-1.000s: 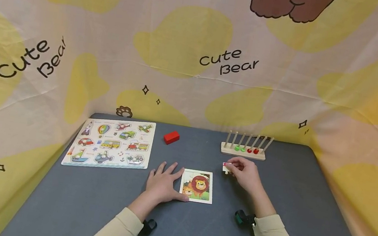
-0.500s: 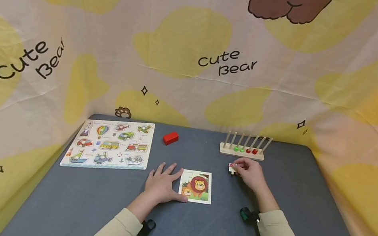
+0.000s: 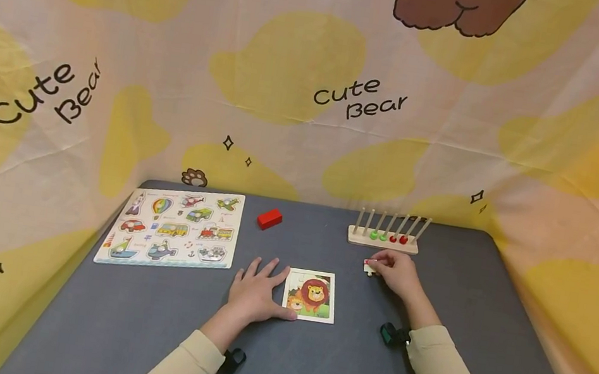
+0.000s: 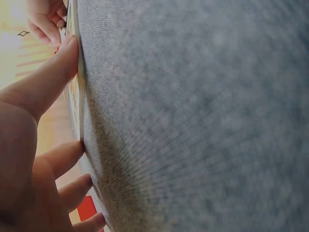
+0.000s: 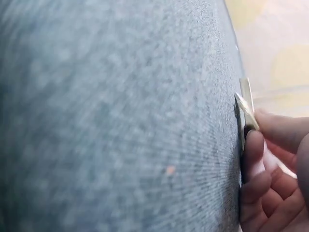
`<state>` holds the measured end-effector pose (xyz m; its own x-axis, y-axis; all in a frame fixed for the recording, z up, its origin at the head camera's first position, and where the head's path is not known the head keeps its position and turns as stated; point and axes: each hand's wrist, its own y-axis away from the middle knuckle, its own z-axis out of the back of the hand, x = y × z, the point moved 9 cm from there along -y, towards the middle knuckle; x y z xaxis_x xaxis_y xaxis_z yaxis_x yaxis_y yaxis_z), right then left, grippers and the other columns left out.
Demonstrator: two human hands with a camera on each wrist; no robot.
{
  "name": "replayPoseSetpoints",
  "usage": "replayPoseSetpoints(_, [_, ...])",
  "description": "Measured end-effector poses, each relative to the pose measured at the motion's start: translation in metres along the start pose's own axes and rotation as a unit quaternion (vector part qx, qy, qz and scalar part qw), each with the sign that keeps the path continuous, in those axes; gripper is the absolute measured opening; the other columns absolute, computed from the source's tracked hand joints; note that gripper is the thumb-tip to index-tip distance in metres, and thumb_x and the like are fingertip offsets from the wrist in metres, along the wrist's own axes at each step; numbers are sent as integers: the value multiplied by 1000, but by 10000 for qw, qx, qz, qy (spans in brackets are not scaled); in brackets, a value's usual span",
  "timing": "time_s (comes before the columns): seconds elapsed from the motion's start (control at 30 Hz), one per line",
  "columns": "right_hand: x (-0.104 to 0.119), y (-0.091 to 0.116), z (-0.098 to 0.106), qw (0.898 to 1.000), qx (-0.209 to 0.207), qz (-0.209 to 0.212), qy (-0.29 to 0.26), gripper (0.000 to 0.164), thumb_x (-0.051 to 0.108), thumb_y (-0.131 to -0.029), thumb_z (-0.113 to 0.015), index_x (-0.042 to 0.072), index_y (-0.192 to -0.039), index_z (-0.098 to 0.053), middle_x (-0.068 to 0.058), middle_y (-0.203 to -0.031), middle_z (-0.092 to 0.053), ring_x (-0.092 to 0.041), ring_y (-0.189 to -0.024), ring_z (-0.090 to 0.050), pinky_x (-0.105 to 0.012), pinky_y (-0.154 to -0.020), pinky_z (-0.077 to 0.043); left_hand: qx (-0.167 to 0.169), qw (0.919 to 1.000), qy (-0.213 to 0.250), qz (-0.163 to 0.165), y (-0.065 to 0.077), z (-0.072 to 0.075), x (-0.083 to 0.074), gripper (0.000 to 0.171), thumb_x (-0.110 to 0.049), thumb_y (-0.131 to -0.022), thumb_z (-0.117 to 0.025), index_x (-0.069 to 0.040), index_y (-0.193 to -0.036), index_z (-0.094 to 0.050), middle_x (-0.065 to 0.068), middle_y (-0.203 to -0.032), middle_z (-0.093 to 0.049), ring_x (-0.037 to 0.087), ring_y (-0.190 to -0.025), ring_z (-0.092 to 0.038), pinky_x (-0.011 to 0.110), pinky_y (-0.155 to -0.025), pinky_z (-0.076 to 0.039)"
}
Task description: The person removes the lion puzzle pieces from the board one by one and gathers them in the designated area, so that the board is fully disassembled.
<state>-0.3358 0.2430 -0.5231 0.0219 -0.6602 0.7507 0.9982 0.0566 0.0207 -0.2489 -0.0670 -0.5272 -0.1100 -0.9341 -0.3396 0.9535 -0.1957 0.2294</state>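
A small square lion jigsaw puzzle [image 3: 313, 295] in a white frame lies on the dark table. My left hand [image 3: 254, 292] spreads over its left side, thumb at the lower edge and index fingertip by the upper left corner. In the left wrist view the thumb [image 4: 58, 72] touches the frame's rim. To the right of the puzzle my right hand [image 3: 398, 274] pinches a jigsaw piece [image 3: 369, 267], pale with a pink-red upper edge, between thumb and fingers. The right wrist view shows that thin piece [image 5: 247, 108] edge-on, tilted close over the table.
A vehicle peg puzzle board [image 3: 169, 229] lies at the left. Behind my left hand sits a red block [image 3: 269, 218]. A wooden peg counting rack [image 3: 382, 242] with green and red beads stands at the back right. Printed cloth walls surround the table.
My right hand has shifted slightly to the right with the jigsaw piece, away from the lion puzzle. The left hand has stayed at the puzzle's edge.
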Motion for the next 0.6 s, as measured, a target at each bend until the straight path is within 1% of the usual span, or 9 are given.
replayPoseSetpoints(0.27, [3,-2,1,9983,-102,197,545,14,21,-90,-77,7,-92,-75,-5,-80,-68,-17,-70,-56,-30,-64,-46,19,9999,100,-26,1,2,-2,104,-70,-67,-80,-29,-154,-43,6,-165,-32,42,-154,-15,68,-118,-18])
replayPoseSetpoints(0.43, [5,-2,1,9985,-144,230,470,14,22,-92,-75,8,-94,-75,-4,-84,-69,-19,-73,-57,-32,-66,-46,49,9999,153,-39,2,1,-2,104,-70,-67,-80,-28,-155,-43,6,-165,-31,42,-154,-14,69,-119,-16])
replayPoseSetpoints(0.6, [11,-2,5,9982,-236,444,329,12,19,-92,-75,8,-95,-74,-7,-88,-70,-19,-75,-58,-32,-69,-48,102,9998,198,0,1,0,-1,104,-69,-67,-81,-28,-155,-43,6,-165,-31,43,-154,-13,69,-119,-15])
